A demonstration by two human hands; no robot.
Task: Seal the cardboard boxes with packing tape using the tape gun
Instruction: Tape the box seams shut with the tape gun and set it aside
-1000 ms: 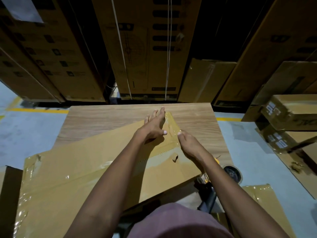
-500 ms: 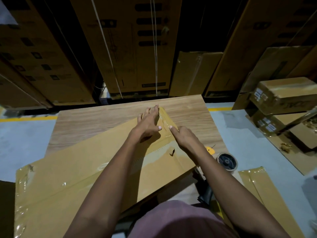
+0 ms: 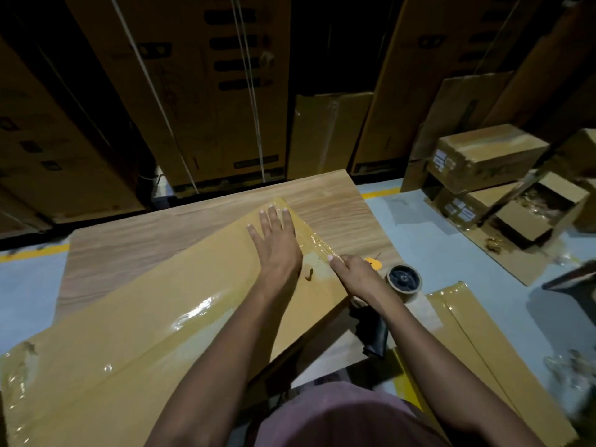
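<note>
The flattened cardboard box (image 3: 154,321) lies slantwise across the wooden counter (image 3: 135,250), its long axis running from seven o'clock, near the person, up to one o'clock, where its far corner sits. The left hand (image 3: 277,243) lies flat on that far corner, fingers straight and slightly spread, palm pressing the cardboard down. Along the edge just to its right runs a glossy strip of packing tape (image 3: 309,238), wrinkled and catching the light, slanting down toward four o'clock. There the right hand (image 3: 356,275) meets it, fingers curled with the tips on the tape's near end; whether it pinches the tape or only presses it cannot be told.

The tape gun (image 3: 374,324) is partly hidden under the right wrist and forearm: a yellow tip shows just beyond the knuckles and a dark handle hangs below the counter's edge. A tape roll (image 3: 404,279) sits at three o'clock of the right hand, just beside it.

So the relation that matters: the strip lies between the two hands, the left at its far end and the right at its near end, the right being far nearer the gun. The likely next move is smoothing along that edge.
</note>
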